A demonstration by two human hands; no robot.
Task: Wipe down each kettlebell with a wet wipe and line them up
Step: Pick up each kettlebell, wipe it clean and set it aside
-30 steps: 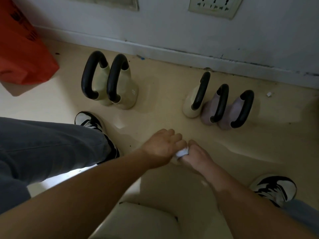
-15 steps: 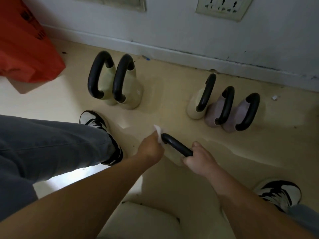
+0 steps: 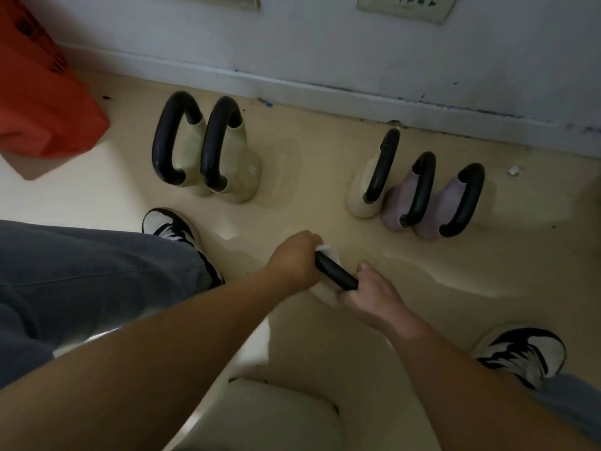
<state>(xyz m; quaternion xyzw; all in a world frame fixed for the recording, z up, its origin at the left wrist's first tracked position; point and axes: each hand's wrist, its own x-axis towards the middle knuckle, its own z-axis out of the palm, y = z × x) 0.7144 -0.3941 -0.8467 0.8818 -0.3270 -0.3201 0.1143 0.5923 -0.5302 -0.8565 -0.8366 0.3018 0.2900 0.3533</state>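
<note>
Six kettlebells in view over the pale floor (image 3: 309,151), below the skirting board (image 3: 325,92); far left, first large cream kettlebell (image 3: 192,148) upright and touching second large cream kettlebell (image 3: 242,164) on its right; well apart to the right, a row of three smaller ones with black handles up: small cream kettlebell (image 3: 359,193), then first mauve kettlebell (image 3: 401,203), then second mauve kettlebell (image 3: 445,206), each touching or just beside the next; nearest, between the two shoes, the sixth kettlebell (image 3: 322,291), mostly hidden under the hands, only a pale scrap of body and the black handle (image 3: 335,272) showing; resting on the floor or lifted off it, impossible to tell; left hand (image 3: 294,260) closed round a white wet wipe (image 3: 326,249), pressing it on the far end of that handle; right hand (image 3: 374,292) wrapped round the near end of the same handle; both forearms bare; left shoe (image 3: 172,226), black and white, beside a grey trouser leg (image 3: 97,271); right shoe (image 3: 520,356) at lower right; orange bag (image 3: 39,102) far left by the wall (image 3: 325,43); part of a wall socket (image 3: 406,8) at the top edge; pale rounded object (image 3: 276,418) at the bottom, under the arms.
</note>
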